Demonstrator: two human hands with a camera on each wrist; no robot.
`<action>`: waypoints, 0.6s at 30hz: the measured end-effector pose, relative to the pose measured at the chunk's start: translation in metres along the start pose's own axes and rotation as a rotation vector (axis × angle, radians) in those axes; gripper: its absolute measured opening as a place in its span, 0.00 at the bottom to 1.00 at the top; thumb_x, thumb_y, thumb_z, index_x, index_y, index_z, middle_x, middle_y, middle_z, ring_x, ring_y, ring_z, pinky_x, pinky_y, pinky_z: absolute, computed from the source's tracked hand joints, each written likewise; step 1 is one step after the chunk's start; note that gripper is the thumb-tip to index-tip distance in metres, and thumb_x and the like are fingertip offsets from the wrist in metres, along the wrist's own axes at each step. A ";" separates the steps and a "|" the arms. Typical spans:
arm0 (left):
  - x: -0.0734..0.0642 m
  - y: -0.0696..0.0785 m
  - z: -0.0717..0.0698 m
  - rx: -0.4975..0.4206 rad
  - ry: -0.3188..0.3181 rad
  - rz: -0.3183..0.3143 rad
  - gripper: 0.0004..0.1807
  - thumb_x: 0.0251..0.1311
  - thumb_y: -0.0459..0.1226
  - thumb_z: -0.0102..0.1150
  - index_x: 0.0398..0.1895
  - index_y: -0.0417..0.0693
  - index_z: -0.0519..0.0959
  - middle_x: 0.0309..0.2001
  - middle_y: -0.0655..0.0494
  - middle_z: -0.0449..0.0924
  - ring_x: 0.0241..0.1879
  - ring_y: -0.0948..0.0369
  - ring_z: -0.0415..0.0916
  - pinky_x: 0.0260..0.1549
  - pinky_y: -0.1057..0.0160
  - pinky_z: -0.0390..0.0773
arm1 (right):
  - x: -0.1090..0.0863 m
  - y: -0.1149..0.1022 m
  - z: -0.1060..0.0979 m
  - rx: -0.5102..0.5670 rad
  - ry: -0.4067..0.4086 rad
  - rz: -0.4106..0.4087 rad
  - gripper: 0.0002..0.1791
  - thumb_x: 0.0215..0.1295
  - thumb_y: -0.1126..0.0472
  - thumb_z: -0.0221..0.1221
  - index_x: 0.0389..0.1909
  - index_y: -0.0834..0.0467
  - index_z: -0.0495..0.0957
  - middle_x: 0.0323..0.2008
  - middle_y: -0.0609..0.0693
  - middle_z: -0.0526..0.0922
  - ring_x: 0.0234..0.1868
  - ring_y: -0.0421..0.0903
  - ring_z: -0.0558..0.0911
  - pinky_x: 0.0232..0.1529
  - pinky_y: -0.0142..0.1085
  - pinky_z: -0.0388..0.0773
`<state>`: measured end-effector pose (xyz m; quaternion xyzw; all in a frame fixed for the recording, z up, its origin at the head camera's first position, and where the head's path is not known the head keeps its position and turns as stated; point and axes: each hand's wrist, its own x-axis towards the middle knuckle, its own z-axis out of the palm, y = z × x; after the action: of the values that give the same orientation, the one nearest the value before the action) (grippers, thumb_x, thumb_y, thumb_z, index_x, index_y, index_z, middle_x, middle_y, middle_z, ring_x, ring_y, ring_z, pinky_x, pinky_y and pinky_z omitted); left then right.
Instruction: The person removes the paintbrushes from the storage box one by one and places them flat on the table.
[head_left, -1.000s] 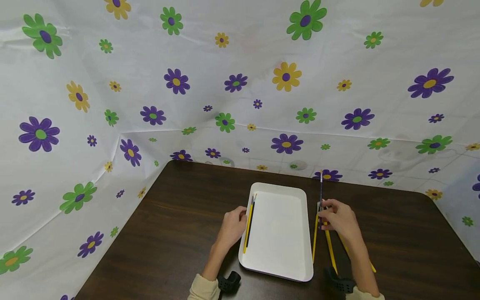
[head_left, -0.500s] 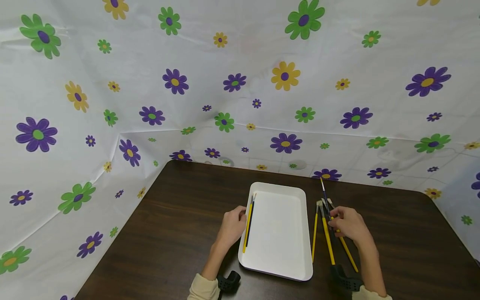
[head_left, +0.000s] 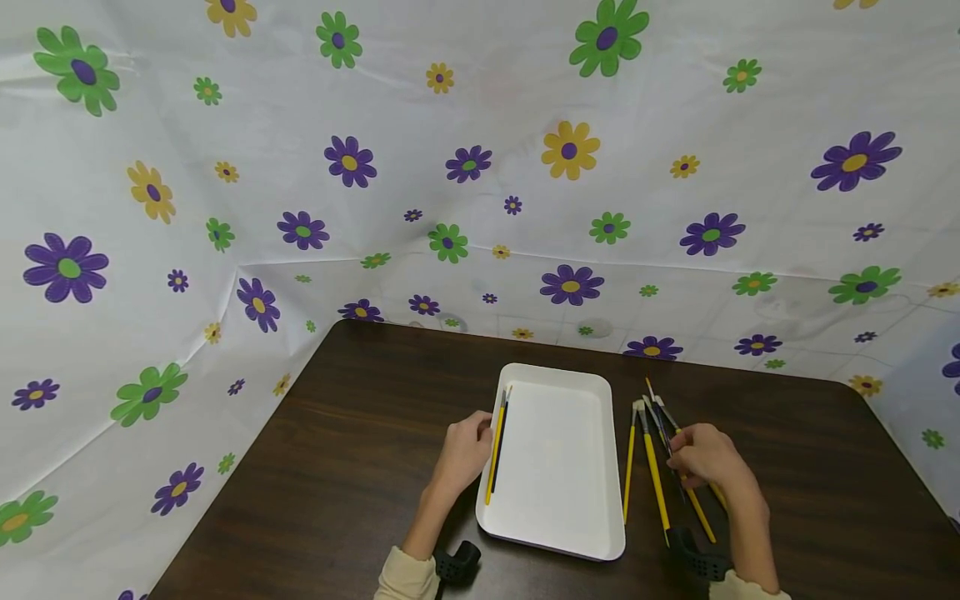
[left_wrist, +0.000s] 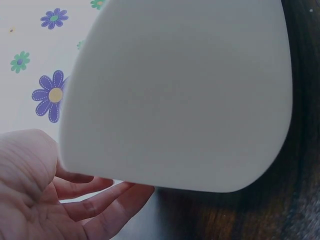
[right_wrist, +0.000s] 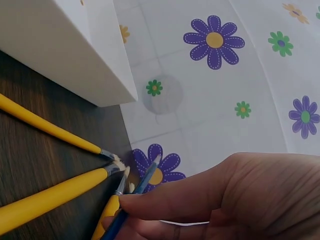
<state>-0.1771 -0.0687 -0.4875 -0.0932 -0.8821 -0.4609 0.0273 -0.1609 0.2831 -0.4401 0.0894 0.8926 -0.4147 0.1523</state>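
A white tray lies lengthwise on the table, and my left hand holds its left edge. In the left wrist view my fingers reach along the tray's side. My right hand pinches a dark blue, thin paintbrush between thumb and fingers, right of the tray. This brush lies low over several yellow paintbrushes, its tip pointing to the far edge. Inside the tray, along its left wall, lie a yellow paintbrush and a dark-handled paintbrush.
The dark wooden table ends at a white flowered sheet hanging behind and at the left. One yellow paintbrush lies close along the tray's right side. Both wrists wear black camera mounts.
My right hand has moved right and nearer with the dark blue brush, lowering it among the yellow brushes, some of which have shifted. My left hand stays at the tray's edge.
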 end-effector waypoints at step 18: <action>0.001 -0.001 0.001 0.003 -0.004 -0.007 0.15 0.71 0.27 0.52 0.56 0.27 0.80 0.39 0.43 0.85 0.31 0.57 0.79 0.33 0.56 0.81 | 0.002 0.009 0.003 -0.044 -0.075 0.007 0.02 0.63 0.75 0.58 0.34 0.72 0.76 0.30 0.58 0.79 0.28 0.49 0.81 0.30 0.42 0.85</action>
<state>-0.1783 -0.0687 -0.4888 -0.0909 -0.8833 -0.4593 0.0243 -0.1601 0.2868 -0.4490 0.0737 0.8950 -0.3973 0.1891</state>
